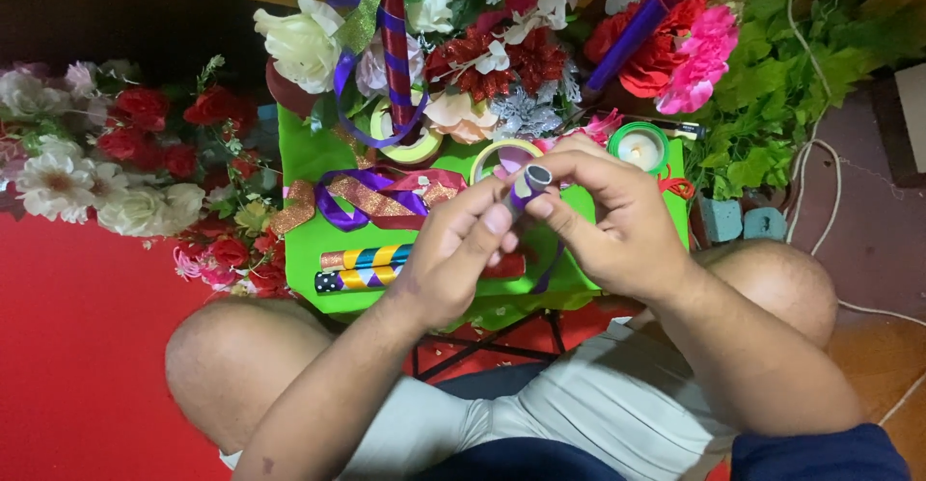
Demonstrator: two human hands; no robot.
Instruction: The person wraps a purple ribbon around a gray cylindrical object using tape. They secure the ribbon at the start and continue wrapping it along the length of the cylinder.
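The left hand (453, 249) hid most of the red stick (508, 267) and the striped sticks' (362, 267) right ends. Fingers covered much of the small tube (531, 184), and the top edge cut off the purple roll (644, 18).

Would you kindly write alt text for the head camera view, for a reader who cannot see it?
Seen from above, a seated person's left hand and right hand together hold a small purple-wrapped tube over a green board. On the board lie striped tubes, ribbons and tape rolls, with artificial flowers around it.
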